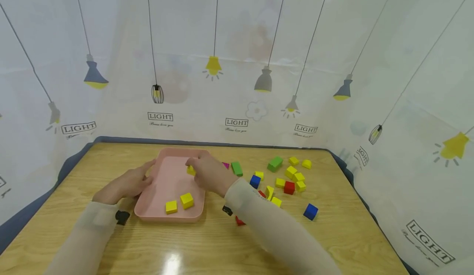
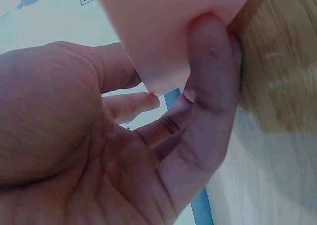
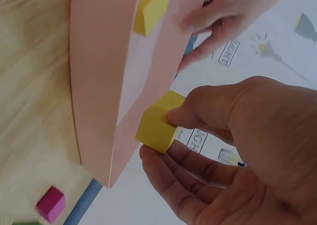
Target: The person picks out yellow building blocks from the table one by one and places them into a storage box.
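A shallow pink tray (image 1: 174, 184) lies on the wooden table, with two yellow blocks inside near its front edge, one a cube (image 1: 187, 200) and the other a smaller block (image 1: 171, 207). My left hand (image 1: 127, 184) grips the tray's left side, its thumb at the rim and its fingers against the outer wall (image 2: 163, 41). Over the tray's right half, my right hand (image 1: 214, 175) pinches a yellow block (image 3: 161, 121) between thumb and fingertips. In the head view that hand covers most of this block.
Right of the tray are scattered several yellow blocks (image 1: 291, 172), green blocks (image 1: 275, 164), blue blocks (image 1: 310, 212) and red blocks (image 1: 289, 187), plus a magenta block (image 3: 51, 204). My right forearm passes over some of them. A printed white curtain (image 1: 237, 89) stands behind the table.
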A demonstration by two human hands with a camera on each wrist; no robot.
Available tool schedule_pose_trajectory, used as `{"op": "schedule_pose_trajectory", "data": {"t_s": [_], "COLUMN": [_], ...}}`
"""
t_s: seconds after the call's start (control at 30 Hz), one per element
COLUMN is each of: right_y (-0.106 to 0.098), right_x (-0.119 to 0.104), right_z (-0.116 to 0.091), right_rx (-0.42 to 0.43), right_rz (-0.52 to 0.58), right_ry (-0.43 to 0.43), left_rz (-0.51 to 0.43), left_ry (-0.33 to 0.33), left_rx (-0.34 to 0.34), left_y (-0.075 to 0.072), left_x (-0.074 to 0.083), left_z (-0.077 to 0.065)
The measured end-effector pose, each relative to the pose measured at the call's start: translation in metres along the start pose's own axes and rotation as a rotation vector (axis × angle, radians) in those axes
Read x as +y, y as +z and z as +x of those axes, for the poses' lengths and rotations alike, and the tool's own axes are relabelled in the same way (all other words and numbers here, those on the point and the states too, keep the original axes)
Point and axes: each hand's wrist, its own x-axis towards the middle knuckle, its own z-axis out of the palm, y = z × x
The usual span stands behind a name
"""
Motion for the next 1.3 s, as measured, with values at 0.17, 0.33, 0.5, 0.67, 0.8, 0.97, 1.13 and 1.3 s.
{"op": "schedule_pose_trajectory", "data": {"t_s": [0.17,0.33,0.5,0.67,0.8,0.97,1.13,1.3], "right_y": [0.010,0.013,0.016,0.019,0.018,0.015,0.013,0.011], "right_x": [-0.016,-0.030,-0.035,-0.034,-0.033,-0.028,-0.018,-0.006], "right_z": [0.004,0.006,0.004,0.001,-0.002,-0.010,-0.018,-0.029], "right_rx": [-0.055,-0.075,-0.104,-0.097,-0.084,-0.080,-0.063,-0.013], "right_rz": [0.027,-0.004,-0.031,-0.074,-0.083,-0.040,0.011,0.023], "right_ry": [-0.014,-0.031,-0.040,-0.035,-0.023,0.005,0.027,0.036], "left_rz": [-0.015,-0.023,-0.014,-0.015,-0.014,-0.006,0.003,0.004], "left_ry": [-0.012,0.001,0.012,0.001,-0.014,-0.018,-0.005,-0.014], "left_rx": [-0.006,-0.011,-0.005,-0.010,-0.008,-0.011,0.000,-0.005], "left_y": [0.001,0.001,0.001,0.001,0.001,0.001,0.001,0.001], "left_x": [-0.002,-0.002,0.002,0.003,0.000,-0.003,-0.002,-0.001], "left_z": [0.002,0.002,-0.001,-0.001,0.000,0.001,-0.001,-0.001]}}
